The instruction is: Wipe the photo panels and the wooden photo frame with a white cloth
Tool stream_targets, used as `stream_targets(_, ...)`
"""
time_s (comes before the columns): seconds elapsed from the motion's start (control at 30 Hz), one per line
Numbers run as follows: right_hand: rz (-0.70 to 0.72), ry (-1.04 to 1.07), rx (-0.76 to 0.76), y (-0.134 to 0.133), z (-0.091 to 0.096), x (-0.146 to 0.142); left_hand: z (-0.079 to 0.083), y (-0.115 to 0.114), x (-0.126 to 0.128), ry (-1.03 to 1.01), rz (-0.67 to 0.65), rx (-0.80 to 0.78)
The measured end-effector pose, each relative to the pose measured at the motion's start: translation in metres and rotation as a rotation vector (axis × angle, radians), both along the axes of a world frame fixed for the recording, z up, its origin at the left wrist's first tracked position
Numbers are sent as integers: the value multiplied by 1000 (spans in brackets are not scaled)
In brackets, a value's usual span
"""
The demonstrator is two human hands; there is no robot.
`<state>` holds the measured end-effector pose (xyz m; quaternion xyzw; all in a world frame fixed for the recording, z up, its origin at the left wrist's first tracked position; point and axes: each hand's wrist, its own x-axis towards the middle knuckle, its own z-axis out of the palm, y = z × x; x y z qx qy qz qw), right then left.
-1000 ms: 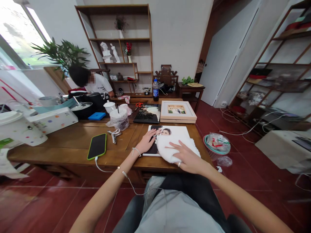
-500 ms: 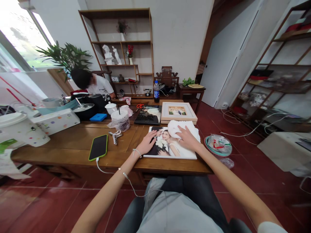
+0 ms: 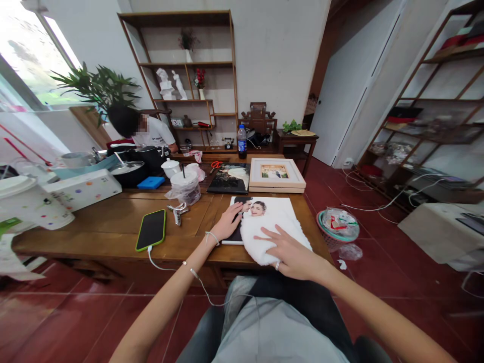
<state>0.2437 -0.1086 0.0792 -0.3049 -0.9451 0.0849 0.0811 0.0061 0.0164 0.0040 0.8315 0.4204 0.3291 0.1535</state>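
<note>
Slid cloth from far part of photo to near edge, under wide-spread fingers of right hand. Resting left hand on photo's left side with fingers slightly apart. Have photo flat on table, near frame.

White cloth is covering much of the lower part of the photo panel; right hand is hiding some of the cloth. Left hand is masking part of the panel's left side. Left picture edge is clipping the large paper cup; right edge is cropping the rack, whose bagged contents are showing too blurred to identify. Bottle is bearing print too small to read.
</note>
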Motion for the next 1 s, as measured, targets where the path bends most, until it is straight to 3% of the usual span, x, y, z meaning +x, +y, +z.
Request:
stream_targets(0.33,-197,2,84,109,-14,10,-2,2,0,-20,-19,32)
stream_targets(0.5,-312,-4,133,132,-16,14,-2,2,0,-6,-13,22)
stream_targets(0.63,-253,11,130,108,-16,10,-2,2,1,-15,-8,22)
stream_targets(0.9,-61,-34,36,8,-1,-6,-3,2,1,-16,2,17)
stream_targets(1.0,-29,-46,1,-4,3,-6,-3,1,1,2,12,5)
